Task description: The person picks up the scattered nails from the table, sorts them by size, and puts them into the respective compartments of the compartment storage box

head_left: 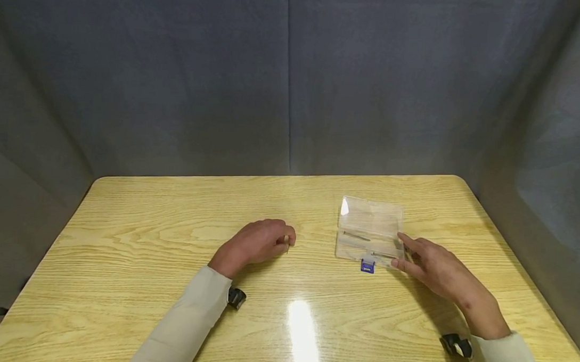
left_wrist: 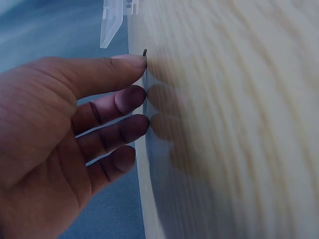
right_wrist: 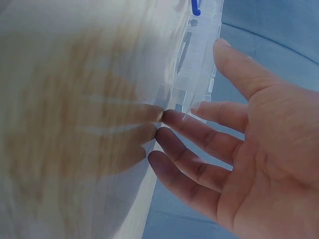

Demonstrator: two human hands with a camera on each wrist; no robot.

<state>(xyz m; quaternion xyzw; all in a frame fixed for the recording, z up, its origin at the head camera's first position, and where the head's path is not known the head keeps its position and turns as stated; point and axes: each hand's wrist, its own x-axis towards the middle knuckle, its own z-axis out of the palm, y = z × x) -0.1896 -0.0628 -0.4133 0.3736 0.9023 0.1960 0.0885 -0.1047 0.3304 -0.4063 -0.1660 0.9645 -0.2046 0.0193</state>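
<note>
A clear plastic box lies with its lid folded back on the right half of the table. Inside its compartments are two thin metal nails, one nail at the left and another nail nearer the blue latch. My right hand is at the box's right end, thumb and fingers spread and loosely bent around it, fingertips by the tabletop. To the left of the box, my left hand pinches a thin nail, whose dark end shows past the thumb; the fingers hide most of it.
The wood-grain table has rounded far corners. Grey cloth stands behind it and along both sides. A bright light reflection lies near the front. Black wrist cameras sit at both cuffs.
</note>
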